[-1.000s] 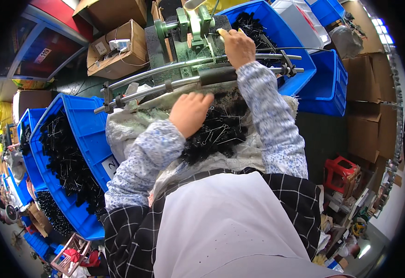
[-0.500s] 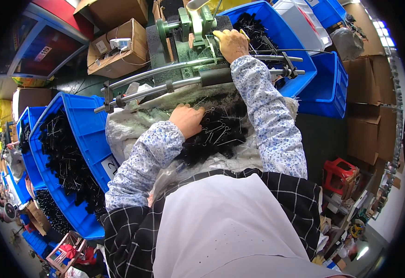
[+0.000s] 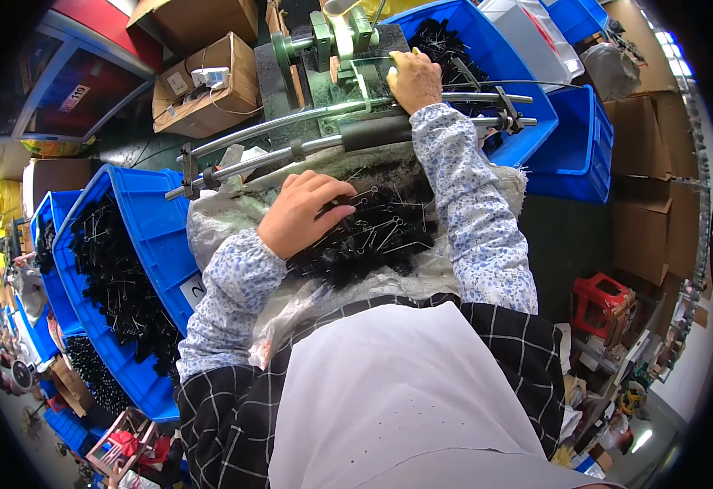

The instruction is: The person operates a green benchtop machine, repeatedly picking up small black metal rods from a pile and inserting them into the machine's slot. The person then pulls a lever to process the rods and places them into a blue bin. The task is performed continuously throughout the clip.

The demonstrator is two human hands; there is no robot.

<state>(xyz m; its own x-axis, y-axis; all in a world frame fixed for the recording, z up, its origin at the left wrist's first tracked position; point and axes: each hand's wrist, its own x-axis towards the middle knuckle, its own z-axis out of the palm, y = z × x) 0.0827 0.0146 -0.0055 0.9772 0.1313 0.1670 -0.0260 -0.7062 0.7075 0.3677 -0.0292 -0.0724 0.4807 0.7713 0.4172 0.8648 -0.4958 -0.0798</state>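
Note:
My left hand (image 3: 303, 210) hovers at the left side of a pile of small black wire brushes (image 3: 381, 232) in my lap, its thumb and forefinger spread with nothing seen between them. The brushes have dark bristles and bright wire stems, several ending in loops. At the green bench machine (image 3: 324, 45), my right hand (image 3: 415, 81) is curled, with yellow coverings on its fingertips. A thin wire (image 3: 371, 58) runs from those fingertips toward the machine's middle; whatever is at its far end is too small to make out.
Two metal rails (image 3: 308, 147) with a black sleeve cross between me and the machine. A blue bin (image 3: 149, 220) full of black brushes stands at left, and another blue bin (image 3: 519, 65) lies behind my right hand. A cardboard box (image 3: 210, 102) sits left of the machine.
My left hand has drawn back leftward from the brushes, and its fingers have spread. My right hand has shifted slightly right and down, and a thin wire now shows at its fingertips.

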